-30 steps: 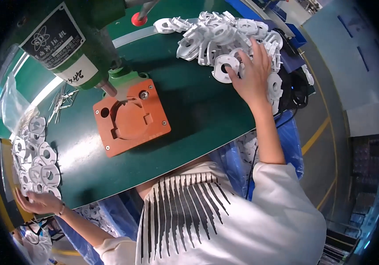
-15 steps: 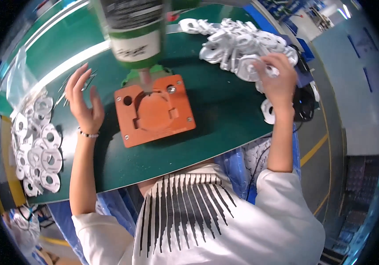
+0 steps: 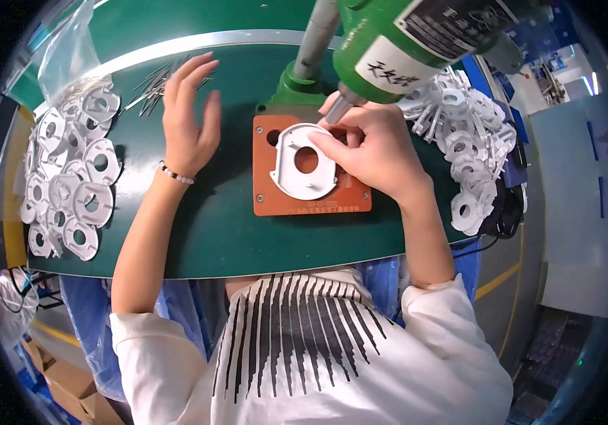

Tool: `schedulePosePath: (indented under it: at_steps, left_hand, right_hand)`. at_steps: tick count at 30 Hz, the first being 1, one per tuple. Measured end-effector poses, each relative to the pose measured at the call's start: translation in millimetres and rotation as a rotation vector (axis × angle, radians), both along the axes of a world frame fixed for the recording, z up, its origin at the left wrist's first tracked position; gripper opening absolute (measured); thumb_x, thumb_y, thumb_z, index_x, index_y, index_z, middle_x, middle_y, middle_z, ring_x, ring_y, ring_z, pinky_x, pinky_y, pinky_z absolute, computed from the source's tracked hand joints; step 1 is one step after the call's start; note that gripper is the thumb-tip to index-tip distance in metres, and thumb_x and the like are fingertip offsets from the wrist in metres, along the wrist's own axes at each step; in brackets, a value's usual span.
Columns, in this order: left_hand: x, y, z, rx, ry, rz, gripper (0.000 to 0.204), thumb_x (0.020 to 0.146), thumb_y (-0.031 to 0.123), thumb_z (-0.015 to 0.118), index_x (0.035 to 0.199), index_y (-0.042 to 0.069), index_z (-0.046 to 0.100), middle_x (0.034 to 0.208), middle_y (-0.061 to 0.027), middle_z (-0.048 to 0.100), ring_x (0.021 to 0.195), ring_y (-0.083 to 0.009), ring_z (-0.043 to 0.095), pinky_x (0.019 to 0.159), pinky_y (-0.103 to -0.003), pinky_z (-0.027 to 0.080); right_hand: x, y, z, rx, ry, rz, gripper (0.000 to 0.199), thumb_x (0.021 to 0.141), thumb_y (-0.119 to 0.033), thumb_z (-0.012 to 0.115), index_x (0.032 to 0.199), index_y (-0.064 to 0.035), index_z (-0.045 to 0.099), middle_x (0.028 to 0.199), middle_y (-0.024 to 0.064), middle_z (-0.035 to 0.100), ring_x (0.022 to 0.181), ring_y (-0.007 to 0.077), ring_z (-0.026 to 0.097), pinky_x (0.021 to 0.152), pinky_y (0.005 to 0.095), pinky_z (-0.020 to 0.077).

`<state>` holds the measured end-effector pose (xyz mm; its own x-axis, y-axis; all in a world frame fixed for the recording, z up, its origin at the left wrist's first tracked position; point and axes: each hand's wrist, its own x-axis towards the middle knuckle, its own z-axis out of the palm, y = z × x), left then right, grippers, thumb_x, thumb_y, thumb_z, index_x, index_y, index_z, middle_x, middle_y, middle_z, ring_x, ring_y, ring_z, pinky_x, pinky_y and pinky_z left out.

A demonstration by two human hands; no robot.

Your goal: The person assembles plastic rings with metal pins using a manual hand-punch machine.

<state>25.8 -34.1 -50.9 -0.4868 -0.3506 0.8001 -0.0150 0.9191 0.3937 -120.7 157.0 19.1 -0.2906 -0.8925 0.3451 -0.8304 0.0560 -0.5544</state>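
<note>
We see the white disc (image 3: 286, 170) at the centre of the frame, directly left of the right hand (image 3: 371, 145), whose thumb lies on its face. Those fingers pinch it near its upper-right edge, the forefinger curled in beside the thumb. The disc is nearly round, slightly longer from top to bottom of the frame, and lies over the orange block (image 3: 268, 207); we cannot tell whether it touches the recess.

The right hand is clearly the nearer one. The left hand (image 3: 192, 131) is well apart, left of centre, its fingers spread and holding nothing, nearest the thin metal pins (image 3: 154, 91) at upper left.

We count one disc in hand, one block with three screws showing, and one green press (image 3: 364, 35), its steel tip overlapping the right hand in our view. On the bench (image 3: 233, 244) are two piles of similar white parts: the left-side pile (image 3: 63, 190) shows at least ten, while the upper-right pile (image 3: 463, 145) overlaps too much to count. The pins also cross too closely to count.
</note>
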Motion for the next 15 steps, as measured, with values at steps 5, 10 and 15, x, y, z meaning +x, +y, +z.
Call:
schedulePosePath:
  at_steps: [5,10,15]
  left_hand:
    - [-1,7,-1,0.036,-0.022,-0.043,0.035,0.081,-0.001,0.049,0.115,0.001,0.050,0.123,-0.0137,0.049,0.115,-0.0281,0.045,0.098,-0.036,0.034]
    - [-1,7,-2,0.054,-0.009,-0.043,0.035,0.080,-0.002,0.049,0.115,0.001,0.050,0.123,-0.0135,0.049,0.115,-0.0283,0.046,0.098,-0.036,0.034]
    - [-3,5,-2,0.076,0.047,-0.060,0.034,0.079,-0.001,0.052,0.113,0.004,0.053,0.119,-0.0117,0.052,0.109,-0.0295,0.048,0.093,-0.036,0.037]
  right_hand:
    - [-6,3,5,0.054,0.097,0.014,0.019,0.068,-0.017,0.073,0.077,-0.0012,0.066,0.083,0.0127,0.058,0.070,0.0257,0.061,0.065,0.0321,0.0496]
    - [2,5,-3,0.024,0.119,-0.015,0.024,0.068,-0.017,0.072,0.087,-0.0028,0.065,0.089,0.0131,0.057,0.079,0.0267,0.058,0.071,0.0347,0.0473]
    - [20,20,-20,-0.241,0.244,0.084,0.029,0.070,-0.013,0.068,0.097,-0.0021,0.064,0.105,0.0115,0.058,0.098,0.0268,0.053,0.087,0.0388,0.0404]
